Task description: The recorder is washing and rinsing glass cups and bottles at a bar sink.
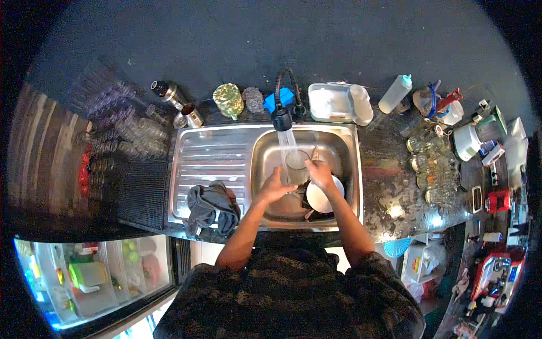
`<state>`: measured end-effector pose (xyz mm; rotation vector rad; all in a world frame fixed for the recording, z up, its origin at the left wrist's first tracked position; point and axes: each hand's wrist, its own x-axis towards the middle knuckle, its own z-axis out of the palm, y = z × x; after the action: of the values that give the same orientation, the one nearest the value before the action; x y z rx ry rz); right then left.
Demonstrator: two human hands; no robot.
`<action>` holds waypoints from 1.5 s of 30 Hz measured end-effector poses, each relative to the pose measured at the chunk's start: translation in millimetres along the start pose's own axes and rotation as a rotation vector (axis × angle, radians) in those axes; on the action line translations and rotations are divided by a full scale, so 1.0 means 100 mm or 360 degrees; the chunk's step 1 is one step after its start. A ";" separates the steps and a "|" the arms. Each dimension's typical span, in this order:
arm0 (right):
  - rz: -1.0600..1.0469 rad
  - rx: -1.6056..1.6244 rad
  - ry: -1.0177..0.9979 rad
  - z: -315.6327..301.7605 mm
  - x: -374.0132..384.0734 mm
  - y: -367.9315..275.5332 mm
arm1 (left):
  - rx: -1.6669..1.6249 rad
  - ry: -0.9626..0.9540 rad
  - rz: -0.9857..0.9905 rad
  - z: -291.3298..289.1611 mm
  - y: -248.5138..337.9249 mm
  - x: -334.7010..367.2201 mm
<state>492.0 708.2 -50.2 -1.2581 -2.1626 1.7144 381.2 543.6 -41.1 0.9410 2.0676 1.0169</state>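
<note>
Over the steel sink basin [266,148], a clear drinking glass [297,167] is tilted under the running water. My left hand [274,187] is closed about its lower left side, the thumb reaching across toward me. My right hand [320,173] grips it from the right, near the rim. Water pours down from the black flexible faucet [282,120] at the back. Below my right hand a white round dish [323,199] lies in the basin, partly covered by my forearm. Something dark sits beneath the dish, too hidden to name.
A dark grey cloth [212,209] is bunched on the ribbed drainboard [210,152]. Behind the sink stand a patterned canister [228,100], a blue box-shaped item [279,99], a plastic tub [330,103] and a squeeze bottle [395,94]. Several glasses stand left; jars [427,166] stand right.
</note>
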 end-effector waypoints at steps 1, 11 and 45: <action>-0.0235 -0.0133 0.0124 0.06 0.04 -0.01 | -0.0035 -0.0021 0.0008 0.04 -0.12 0.00; -0.0510 -0.0261 0.0167 0.22 -0.02 -0.21 | -0.0048 -0.0075 -0.0263 0.14 -0.86 -0.07; -0.0539 -0.0373 0.0077 0.15 -0.09 -0.09 | -0.0155 -0.0241 -0.0217 0.42 -1.28 -0.06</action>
<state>484.4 690.5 -44.6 -0.8943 -2.4321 1.3182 377.0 498.1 -167.6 0.7914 1.9115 0.9364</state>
